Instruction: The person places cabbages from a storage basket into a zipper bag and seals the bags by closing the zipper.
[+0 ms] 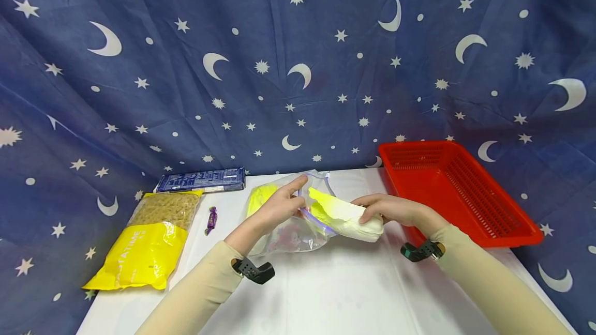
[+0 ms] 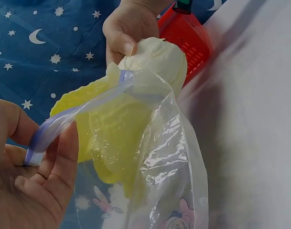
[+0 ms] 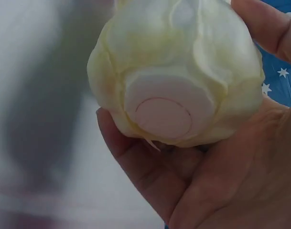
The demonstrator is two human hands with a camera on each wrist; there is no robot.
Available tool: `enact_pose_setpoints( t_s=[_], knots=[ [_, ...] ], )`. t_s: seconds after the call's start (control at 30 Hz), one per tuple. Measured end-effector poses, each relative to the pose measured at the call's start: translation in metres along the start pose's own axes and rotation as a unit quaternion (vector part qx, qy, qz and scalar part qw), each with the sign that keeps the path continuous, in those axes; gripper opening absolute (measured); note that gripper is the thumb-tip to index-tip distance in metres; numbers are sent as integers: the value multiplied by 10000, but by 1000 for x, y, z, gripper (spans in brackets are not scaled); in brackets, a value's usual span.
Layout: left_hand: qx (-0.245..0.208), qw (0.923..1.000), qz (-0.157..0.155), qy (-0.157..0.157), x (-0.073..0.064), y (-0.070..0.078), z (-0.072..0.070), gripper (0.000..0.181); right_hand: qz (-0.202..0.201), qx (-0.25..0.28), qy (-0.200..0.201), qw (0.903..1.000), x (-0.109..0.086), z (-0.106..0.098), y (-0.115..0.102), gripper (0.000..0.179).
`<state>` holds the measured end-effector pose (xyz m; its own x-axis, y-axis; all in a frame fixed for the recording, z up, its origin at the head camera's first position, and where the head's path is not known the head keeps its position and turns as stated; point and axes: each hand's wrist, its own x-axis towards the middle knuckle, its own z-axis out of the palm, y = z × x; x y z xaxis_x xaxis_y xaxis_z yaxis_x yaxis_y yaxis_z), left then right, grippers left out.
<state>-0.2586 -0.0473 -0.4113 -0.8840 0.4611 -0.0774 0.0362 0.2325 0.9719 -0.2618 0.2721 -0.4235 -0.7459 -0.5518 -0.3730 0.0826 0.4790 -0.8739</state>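
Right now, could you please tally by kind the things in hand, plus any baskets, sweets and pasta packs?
Clear bag, left hand: 1
Pale cabbage, right hand: 1
Red basket: 1
Purple wrapped sweet: 1
Yellow pasta pack: 1
Total: 5

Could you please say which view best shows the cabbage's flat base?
The right wrist view: the flat base faces the camera up close. The head view shows the cabbage side-on, the left wrist view partly through the bag; neither clearly shows its base.
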Motion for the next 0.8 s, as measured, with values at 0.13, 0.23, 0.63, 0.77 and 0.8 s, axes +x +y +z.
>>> enact_pose_setpoints(
  t_s=[0.13, 0.23, 0.63, 0.77, 0.8],
  knots=[
    [126, 9999, 50, -52, -1, 1, 1, 75, 225, -136, 111, 9996, 1, 1, -4, 53],
    [154, 9998, 111, -20, -1, 1, 2, 75, 436, -272, 199, 9985, 2, 0, -6, 54],
    [436, 9982, 394, -137, -2, 3, 8, 73, 716, -785, 290, 9939, 10, 2, -13, 40],
    [561, 9974, 366, -273, -2, 2, 11, 73, 840, -705, 417, 9931, 12, 4, -15, 42],
    [600, 9970, 369, -307, -2, 2, 12, 72, 872, -613, 471, 9932, 12, 4, -16, 43]
  ],
)
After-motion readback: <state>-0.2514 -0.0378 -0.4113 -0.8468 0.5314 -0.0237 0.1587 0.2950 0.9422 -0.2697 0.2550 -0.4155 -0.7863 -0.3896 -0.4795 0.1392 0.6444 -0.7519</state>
